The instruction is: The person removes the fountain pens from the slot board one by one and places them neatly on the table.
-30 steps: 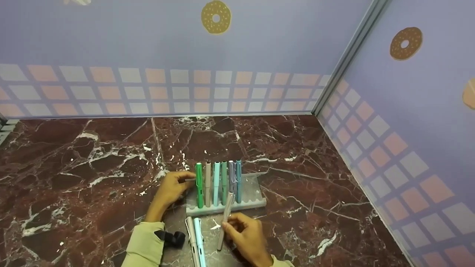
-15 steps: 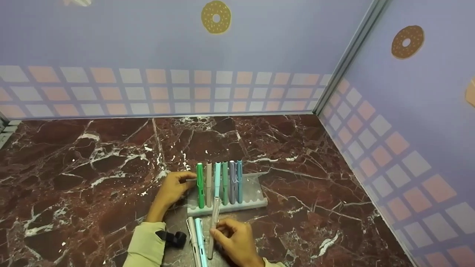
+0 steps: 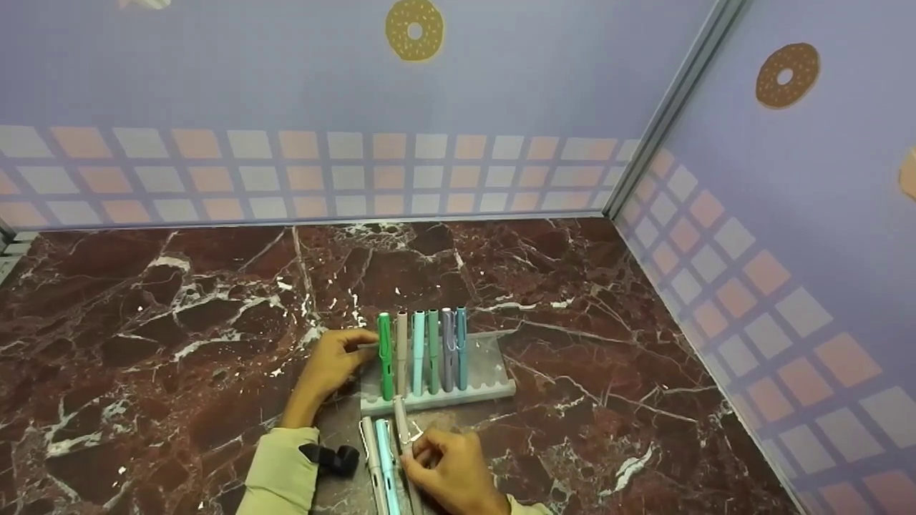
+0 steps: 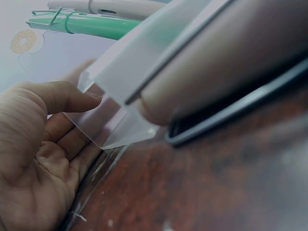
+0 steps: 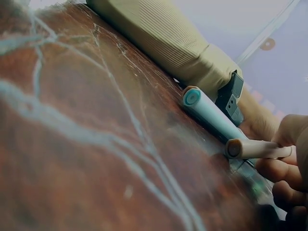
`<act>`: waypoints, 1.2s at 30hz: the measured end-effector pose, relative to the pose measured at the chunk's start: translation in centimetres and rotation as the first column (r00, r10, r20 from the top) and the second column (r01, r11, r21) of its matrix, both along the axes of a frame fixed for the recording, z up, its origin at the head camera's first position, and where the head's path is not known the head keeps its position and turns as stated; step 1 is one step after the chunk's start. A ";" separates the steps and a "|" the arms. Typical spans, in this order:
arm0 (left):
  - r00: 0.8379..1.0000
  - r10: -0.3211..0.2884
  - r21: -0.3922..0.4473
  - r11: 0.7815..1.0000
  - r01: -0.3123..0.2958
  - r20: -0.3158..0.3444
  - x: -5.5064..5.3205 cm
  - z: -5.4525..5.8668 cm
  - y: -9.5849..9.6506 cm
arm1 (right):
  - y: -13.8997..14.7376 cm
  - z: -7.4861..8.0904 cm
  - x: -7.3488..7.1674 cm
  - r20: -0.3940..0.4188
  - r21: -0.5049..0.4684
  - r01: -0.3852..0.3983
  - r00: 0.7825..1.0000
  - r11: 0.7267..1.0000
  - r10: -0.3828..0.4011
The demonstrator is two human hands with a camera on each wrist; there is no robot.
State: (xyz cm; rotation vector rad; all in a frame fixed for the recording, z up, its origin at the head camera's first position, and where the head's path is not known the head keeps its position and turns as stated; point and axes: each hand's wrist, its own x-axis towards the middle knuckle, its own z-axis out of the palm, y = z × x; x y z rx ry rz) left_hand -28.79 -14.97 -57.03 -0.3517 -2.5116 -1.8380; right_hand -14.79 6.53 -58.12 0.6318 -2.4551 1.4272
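Observation:
A clear pen stand (image 3: 494,368) bears a row of upright pens: bright green (image 3: 386,357), beige (image 3: 402,357), light blue (image 3: 418,357), dark green, purple and blue. At its left end, my left hand (image 3: 330,363) holds the stand's edge; the left wrist view has the thumb on the clear plastic (image 4: 113,108) and the other fingers behind it. My right hand (image 3: 458,465) pinches a beige-grey pen (image 3: 402,422) low in front of the stand. Left of that pen lie a grey pen (image 3: 373,458) and a light blue pen (image 3: 387,458), side by side.
The table (image 3: 215,322) is dark red marble with white veins. A purple wall (image 3: 286,71) with checks and donut pictures stands behind, and another wall (image 3: 823,179) rises at the right. A black strap device (image 3: 335,460) sits on the left sleeve.
My right hand has moved the beige-grey pen left and lowered it towards the table, beside the two lying pens. My left hand has stayed at the stand.

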 end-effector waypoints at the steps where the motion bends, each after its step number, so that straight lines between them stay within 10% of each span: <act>1: 1.000 0.000 -0.004 1.000 0.000 0.002 0.0 0.0 0.0 | 0.0 0.0 0.0 -0.007 0.009 -0.006 1.000 1.000 0.006; 16: 0.999 -0.023 0.002 1.000 0.024 -0.041 0.0 0.0 0.0 | 0.0 -0.5 -0.2 -0.225 0.211 0.035 0.974 0.977 0.014; 36: 1.000 0.020 -0.018 1.000 -0.019 0.020 0.1 0.2 0.1 | -0.1 -0.4 0.1 -0.235 0.275 0.053 0.972 0.960 0.014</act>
